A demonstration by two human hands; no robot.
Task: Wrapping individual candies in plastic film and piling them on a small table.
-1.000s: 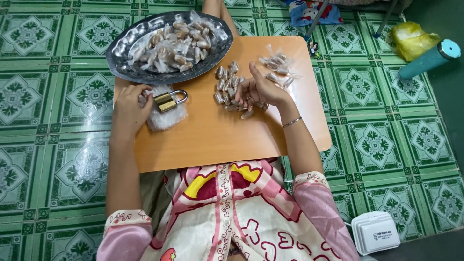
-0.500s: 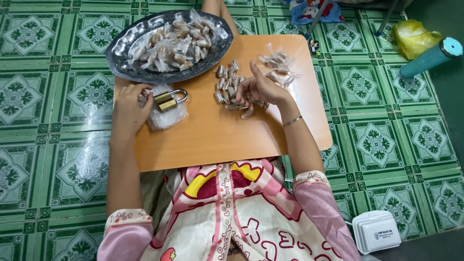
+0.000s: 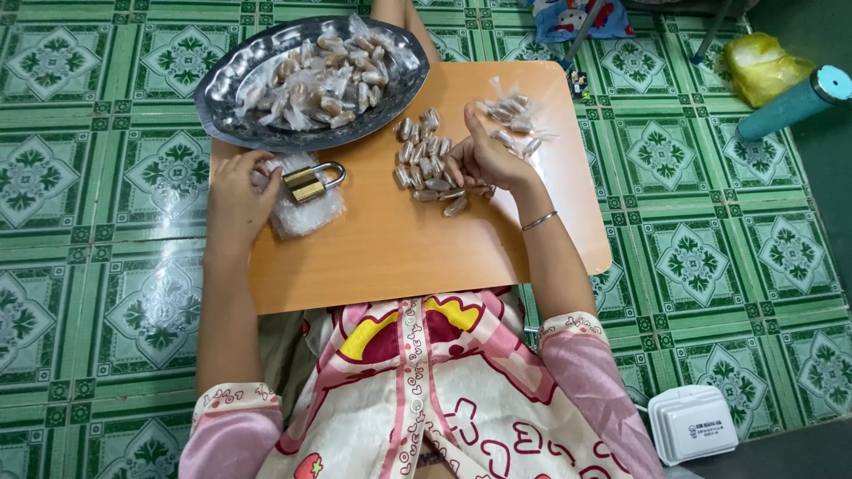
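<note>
Left hand (image 3: 238,188) rests near the bench's left edge, fingers curled over the edge of a stack of clear plastic wrapper squares (image 3: 306,211). Whether that grip pinches a sheet or merely touches the stack cannot be told. One brass padlock with a steel shackle (image 3: 311,182) lies on top of the stack as a weight.

One oval, embossed silver metal tray (image 3: 232,98) overhangs the far left corner of the small orange wooden bench (image 3: 390,257). It holds a heap of brown sweets in clear twisted wrappers (image 3: 328,71); too many overlap for a count, roughly two dozen or more.

At bench centre lies a cluster of small brown-grey unwrapped sweets (image 3: 422,151), about fifteen, some hidden under the fingers. The right hand (image 3: 484,161) is loosely closed at the cluster's right side, thumb raised, fingertips on the pieces; its grip appears to hold one piece, though this is not certain.

Towards the far right corner sits a small pile of wrapped sweets (image 3: 513,120), about six.

Judgement on method: lift one sheet only, sliding it from under the padlock so the stack stays weighted; take a single piece from the cluster's near side so the rest do not scatter towards the bench edge.
</note>
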